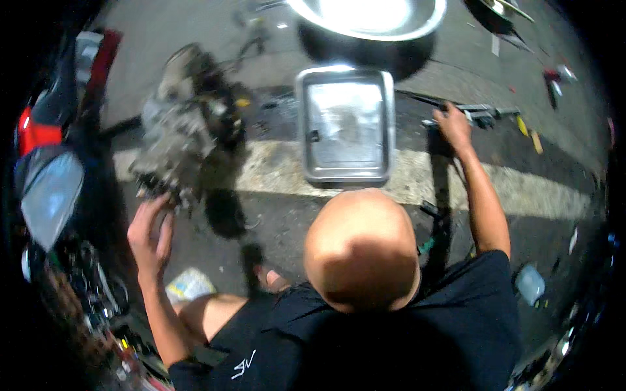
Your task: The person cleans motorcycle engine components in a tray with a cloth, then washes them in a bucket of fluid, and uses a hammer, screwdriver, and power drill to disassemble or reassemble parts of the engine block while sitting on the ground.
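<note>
Grimy metal assembly (pixel 173 133), grey and irregular, resting on dark paving at the person's left, its details blurred by motion; by its shape it may be an engine part. The left hand (pixel 152 228) lies at its near, lower end, thumb held apart from the loosely bent fingers and nothing visibly clasped; whether the fingertips touch the metal cannot be told. The right hand (pixel 453 127), arm outstretched, has its fingers bent over the near end of a cluster of slender metal tools (pixel 482 112); whether it grips one cannot be told. The step in hand appears to be the taking up or setting down of a tool, with the left hand kept by the assembly. The next move, so judged, calls for the right fingers to settle on a single handle without dragging its neighbours, and for the left to steady the assembly. Between the two hands, farther forward than the left, a rectangular metal tray (pixel 345 161) lies across a pale painted stripe (pixel 521 189); beyond it stands a round metal basin (pixel 372 16). Of writing, a small white mark shows on the black clothing (pixel 274 345), and a pale packet (pixel 189 285) bears yellowish and greenish patches; no lettering on tools, tray or basin is legible.
</note>
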Tool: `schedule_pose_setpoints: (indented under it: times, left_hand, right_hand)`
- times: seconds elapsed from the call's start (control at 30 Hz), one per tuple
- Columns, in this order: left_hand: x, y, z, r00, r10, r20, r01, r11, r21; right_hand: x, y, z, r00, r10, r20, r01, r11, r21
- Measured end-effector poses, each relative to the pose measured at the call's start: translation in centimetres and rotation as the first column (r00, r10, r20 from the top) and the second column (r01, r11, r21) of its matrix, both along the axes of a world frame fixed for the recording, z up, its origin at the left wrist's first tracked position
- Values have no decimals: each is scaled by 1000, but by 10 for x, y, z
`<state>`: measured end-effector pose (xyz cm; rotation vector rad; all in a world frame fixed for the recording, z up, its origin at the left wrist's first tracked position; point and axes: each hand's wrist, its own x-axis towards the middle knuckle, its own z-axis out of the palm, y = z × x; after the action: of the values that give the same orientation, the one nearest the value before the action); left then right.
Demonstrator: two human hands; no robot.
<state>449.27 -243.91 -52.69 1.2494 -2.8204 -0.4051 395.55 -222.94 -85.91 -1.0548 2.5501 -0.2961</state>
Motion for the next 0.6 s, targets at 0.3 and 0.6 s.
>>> schedule_pose_setpoints:
  times: [0.3,0.6]
  left_hand:
    - [57,14,64,969,218,-118,-212,975,60]
    - [82,-6,48,913,210,-350,53,789,612]
  right_hand:
    - [45,-61,32,922,153,355,-186,981,61]
    - [272,-197,270,250,492,834,70,850,-522]
